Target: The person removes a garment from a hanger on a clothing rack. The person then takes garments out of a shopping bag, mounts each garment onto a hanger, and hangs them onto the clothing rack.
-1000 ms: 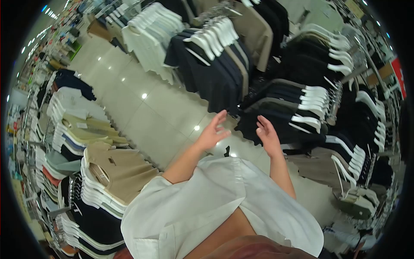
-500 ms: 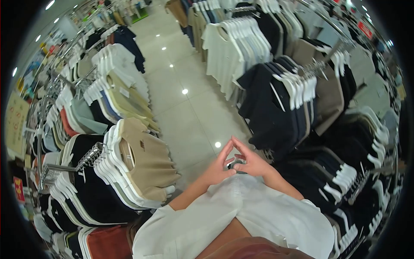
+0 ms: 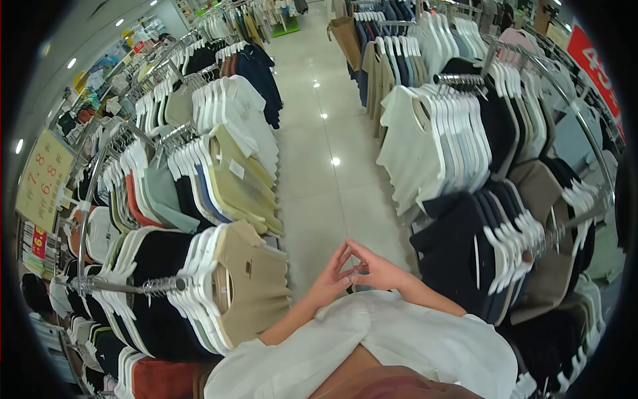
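In front of my white shirt (image 3: pixel 399 319), my left hand (image 3: pixel 329 276) and my right hand (image 3: pixel 377 269) meet at their fingertips. Their fingers are stretched out, with a gap between the palms, and neither hand holds anything that I can see. Nearest on the left hangs a beige T-shirt (image 3: pixel 252 282), at the front of a row on white hangers (image 3: pixel 199 312). To the right of my hands is a dark navy garment (image 3: pixel 445 246) on a rack, the first of several dark ones.
A tiled aisle (image 3: pixel 306 213) runs ahead between clothes racks. White shirts (image 3: pixel 409 139) hang farther along on the right, yellow-green ones (image 3: pixel 242 179) on the left. A metal rack arm (image 3: pixel 133 286) juts out on the left, beside a yellow sign (image 3: pixel 44 179).
My view has tilted up and turned, so more of the aisle and the left sign show. The racks have shifted rightward in view. My hands keep their fingertip-to-fingertip pose.
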A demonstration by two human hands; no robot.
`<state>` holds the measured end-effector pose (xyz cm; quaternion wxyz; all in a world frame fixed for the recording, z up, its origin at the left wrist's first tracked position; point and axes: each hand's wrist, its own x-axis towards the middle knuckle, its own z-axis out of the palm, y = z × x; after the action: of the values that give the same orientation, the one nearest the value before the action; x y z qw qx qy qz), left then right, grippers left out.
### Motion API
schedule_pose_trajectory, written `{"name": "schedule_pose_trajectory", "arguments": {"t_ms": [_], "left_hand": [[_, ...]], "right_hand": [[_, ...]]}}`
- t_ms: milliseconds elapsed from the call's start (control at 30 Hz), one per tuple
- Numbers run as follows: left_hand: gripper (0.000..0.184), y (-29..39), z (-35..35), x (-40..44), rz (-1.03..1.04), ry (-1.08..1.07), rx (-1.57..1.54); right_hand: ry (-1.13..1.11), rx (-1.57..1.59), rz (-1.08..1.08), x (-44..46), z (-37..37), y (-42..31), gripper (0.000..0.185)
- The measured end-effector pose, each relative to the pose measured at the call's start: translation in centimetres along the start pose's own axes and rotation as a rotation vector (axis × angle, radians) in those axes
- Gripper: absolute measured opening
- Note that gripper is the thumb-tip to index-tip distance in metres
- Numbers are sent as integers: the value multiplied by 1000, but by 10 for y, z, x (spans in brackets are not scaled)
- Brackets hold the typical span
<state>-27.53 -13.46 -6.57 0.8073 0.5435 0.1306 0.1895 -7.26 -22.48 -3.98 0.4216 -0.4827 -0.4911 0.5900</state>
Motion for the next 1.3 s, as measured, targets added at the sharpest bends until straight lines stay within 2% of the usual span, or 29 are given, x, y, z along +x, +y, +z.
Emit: {"name": "schedule_pose_trajectory", "arguments": {"t_ms": [100,200,467,767,900,1000,1100,1200,1300], "left_hand": [[99,20,-21,49,8,8,23],[98,37,-40,97,25,-6,15],[94,56,-98,187,30,-17,-26],[92,89,-238,302,3,-89,-11],[92,135,-288,349,-10,-94,-30],[89,142,-332,374,-24,-92,-92],[88,154,-364,398,20,-25,89],[62,154,-391,427,98,144,1],[20,152,-438,457,25,336,136]], "right_hand": [[-9,-23,-3,38,-42,-27,98],[-21,98,49,70,-82,-43,97],[-12,22,28,157,-149,-59,94],[76,3,14,309,-206,-73,92],[128,3,-23,379,-224,-100,93],[133,38,-31,427,-239,-97,91],[140,11,-46,468,-259,-107,88],[275,-17,-29,513,-281,-106,64],[383,139,-9,567,-322,-83,30]]}}
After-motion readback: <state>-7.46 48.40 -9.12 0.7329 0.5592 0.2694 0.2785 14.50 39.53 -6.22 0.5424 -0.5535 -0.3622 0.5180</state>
